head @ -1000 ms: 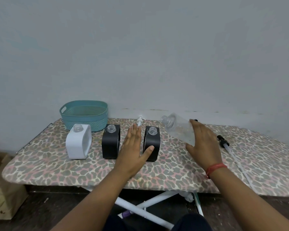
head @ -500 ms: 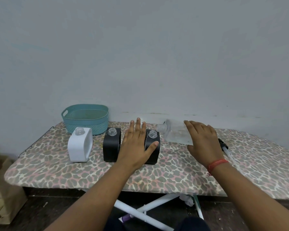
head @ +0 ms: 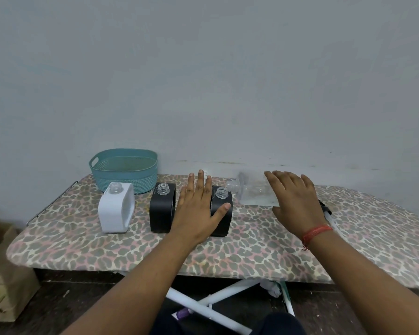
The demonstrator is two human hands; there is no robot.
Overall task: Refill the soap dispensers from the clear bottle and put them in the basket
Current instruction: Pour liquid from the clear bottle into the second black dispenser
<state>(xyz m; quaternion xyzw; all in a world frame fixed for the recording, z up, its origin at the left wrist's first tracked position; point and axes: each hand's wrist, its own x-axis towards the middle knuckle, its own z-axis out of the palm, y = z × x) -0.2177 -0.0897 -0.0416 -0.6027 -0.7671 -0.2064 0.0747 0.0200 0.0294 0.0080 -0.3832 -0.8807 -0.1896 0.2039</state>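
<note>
1. The right hand (head: 295, 204) holds the clear bottle (head: 254, 195) by its base end, fingers curled over the top of it; the palm side is hidden, so how firmly it clamps cannot be told; a red thread band (head: 316, 232) circles the wrist.
2. The clear bottle lies nearly on its side, its open neck pointing left and sitting just above and beside the mouth of the right black dispenser (head: 224, 215); whether liquid is passing cannot be told.
3. The left hand (head: 198, 209) is spread flat, fingers straight and pointing away, placed between the two black dispensers; its thumb rests across the front face of the right black dispenser, bracing it; the palm hides that dispenser's left edge.
4. The left black dispenser (head: 160, 210) stands upright just beside the left hand, its clear threaded neck uncapped; the white dispenser (head: 115, 210) stands further left, apart from it, also uncapped.
5. The teal basket (head: 125, 170) sits behind the white dispenser at the back of the board, near the wall; nothing shows inside it.
6. All of it rests on an ironing board (head: 252, 247) with a leopard-print cover; a black pump head with a white tube (head: 328, 215) lies on the cover just right of the right wrist, partly hidden.
7. A brown paper bag (head: 7, 274) stands on the floor at the left; white board legs (head: 203, 308) cross beneath.
</note>
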